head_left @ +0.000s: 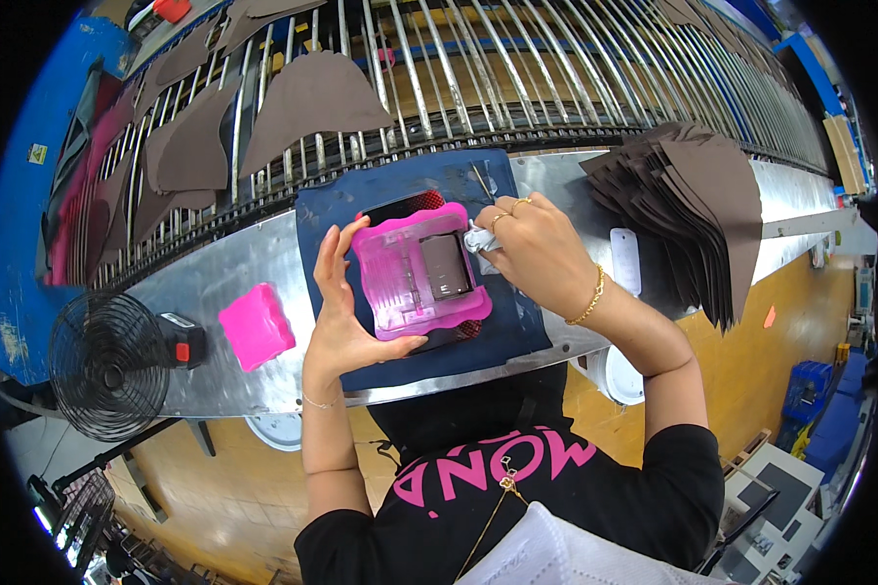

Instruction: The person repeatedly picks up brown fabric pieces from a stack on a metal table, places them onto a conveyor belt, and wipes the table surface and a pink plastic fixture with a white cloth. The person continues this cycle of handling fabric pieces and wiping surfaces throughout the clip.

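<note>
A bright pink plastic case (385, 278) with wavy edges and a see-through middle stands on a dark blue sheet (337, 219). Within its opening shows a dark, glossy rectangle (446, 265). My left hand (339, 312) grips the case's left side, thumb along the near edge and fingers at the far edge. At the right edge of the opening, my right hand (541, 249) is closed on a crumpled white wipe (478, 240); whether it is cloth or paper I cannot tell. Below the case, dark and red-patterned parts peek out, mostly hidden.
A matching pink scalloped piece (257, 327) lies left on the metal table (273, 261), beside a black fan (107, 366). Brown cut pieces are stacked (688, 210) at right. More brown pieces (312, 102) rest on the metal-bar rack (517, 78) behind.
</note>
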The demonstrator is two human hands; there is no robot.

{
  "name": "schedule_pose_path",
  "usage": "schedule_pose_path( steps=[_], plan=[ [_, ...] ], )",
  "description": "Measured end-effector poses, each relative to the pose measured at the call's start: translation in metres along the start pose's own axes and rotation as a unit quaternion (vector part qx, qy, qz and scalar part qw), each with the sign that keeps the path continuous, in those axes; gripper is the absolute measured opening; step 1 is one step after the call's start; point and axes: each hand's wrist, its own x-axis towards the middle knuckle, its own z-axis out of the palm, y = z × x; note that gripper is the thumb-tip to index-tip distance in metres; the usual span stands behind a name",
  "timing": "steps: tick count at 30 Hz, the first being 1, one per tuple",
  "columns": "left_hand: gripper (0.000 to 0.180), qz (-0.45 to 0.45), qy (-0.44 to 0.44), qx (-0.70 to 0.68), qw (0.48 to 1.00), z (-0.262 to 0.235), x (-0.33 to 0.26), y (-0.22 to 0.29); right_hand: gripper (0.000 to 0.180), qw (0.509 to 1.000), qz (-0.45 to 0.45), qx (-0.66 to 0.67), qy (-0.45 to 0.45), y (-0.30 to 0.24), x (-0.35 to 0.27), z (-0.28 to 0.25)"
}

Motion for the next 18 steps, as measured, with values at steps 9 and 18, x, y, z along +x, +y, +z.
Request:
schedule_pose_path(
  steps=[9, 18],
  plan=[
    [0.139, -0.036, -0.018, 0.057, 0.998, -0.007, -0.002, 0.005, 0.026, 0.996, -0.063, -0.019, 0.064, 0.001, -0.005, 0.006],
    [0.138, -0.054, -0.026, 0.106, 0.993, -0.010, 0.000, 0.012, 0.031, 0.996, -0.060, -0.007, 0.061, -0.002, -0.003, 0.000]
  ],
)
